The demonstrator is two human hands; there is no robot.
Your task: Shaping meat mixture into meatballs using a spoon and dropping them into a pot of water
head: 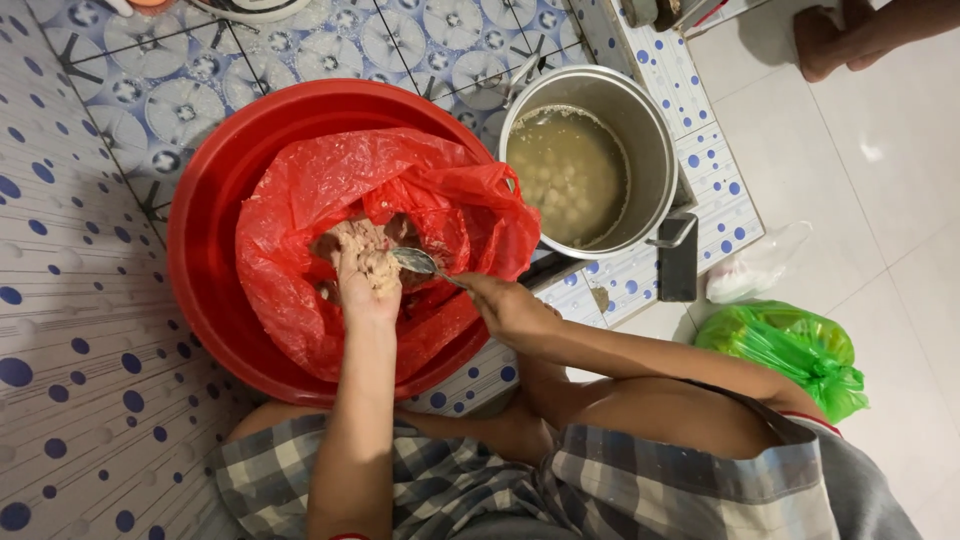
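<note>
A big red basin [205, 230] stands on the tiled floor, lined with a red plastic bag [330, 180] that holds pale meat paste [345, 240]. My left hand [368, 280] is inside the bag, coated in paste and squeezing a lump of it. My right hand [505, 305] grips a metal spoon [418, 262] whose bowl touches the paste at my left fist. To the right stands a steel pot [655, 135] of cloudy broth with round balls floating in it.
A green plastic bag [790, 350] and a clear bag [755, 265] lie on the white floor at the right. A dark flat object [678, 262] rests by the pot. Another person's foot [840, 40] shows at the top right. My checked shorts [480, 485] fill the bottom.
</note>
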